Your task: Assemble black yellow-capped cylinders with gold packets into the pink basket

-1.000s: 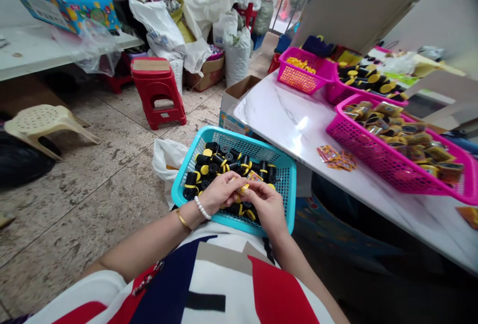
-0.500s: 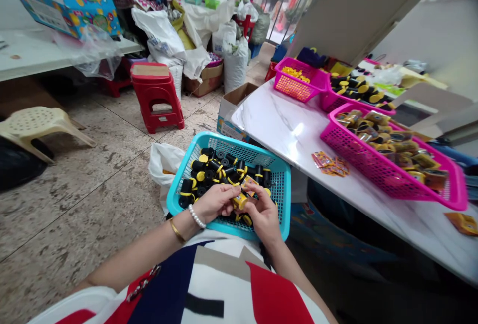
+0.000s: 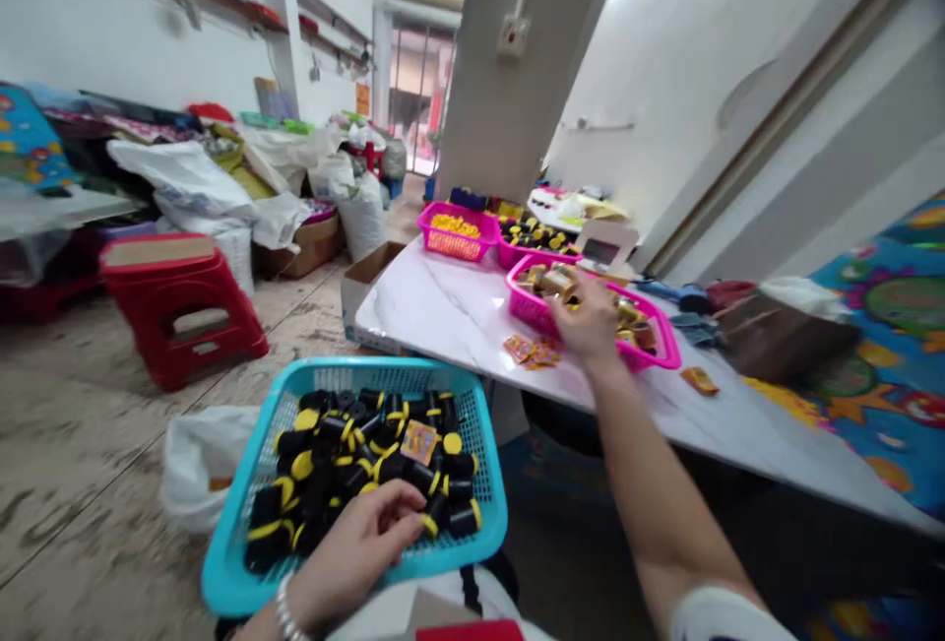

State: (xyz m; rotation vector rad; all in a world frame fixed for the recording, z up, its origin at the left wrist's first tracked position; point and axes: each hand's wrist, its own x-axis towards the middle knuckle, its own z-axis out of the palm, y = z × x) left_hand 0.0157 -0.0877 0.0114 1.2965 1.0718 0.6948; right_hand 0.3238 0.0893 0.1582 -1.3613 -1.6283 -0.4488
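Observation:
My left hand [image 3: 369, 538] rests low over a turquoise basket [image 3: 491, 483] on my lap, its fingers loosely curled and slightly apart, holding nothing I can see. By its fingertips lie black cylinders [image 3: 354, 474] with yellow caps, filling the basket. A small orange printed card [image 3: 419, 442] sits on top of them. Over on the table, my right hand [image 3: 587, 321] reaches into a pink basket [image 3: 528, 306] of wrapped pieces. A yellow-wrapped cylinder shows between its thumb and fingers, somewhat blurred.
Printed cards [image 3: 533, 352] and one wrapped piece [image 3: 699, 382] lie on the white table [image 3: 458, 321]. Behind stand pink baskets of yellow parts [image 3: 454, 225] and black cylinders [image 3: 535, 235]. A red stool [image 3: 181, 306] and white sacks [image 3: 361, 218] are at left.
My hands have parted from the yellow-wrapped piece they held together over the turquoise basket. The right has moved to the pink basket; the left stays low. My view has swung right.

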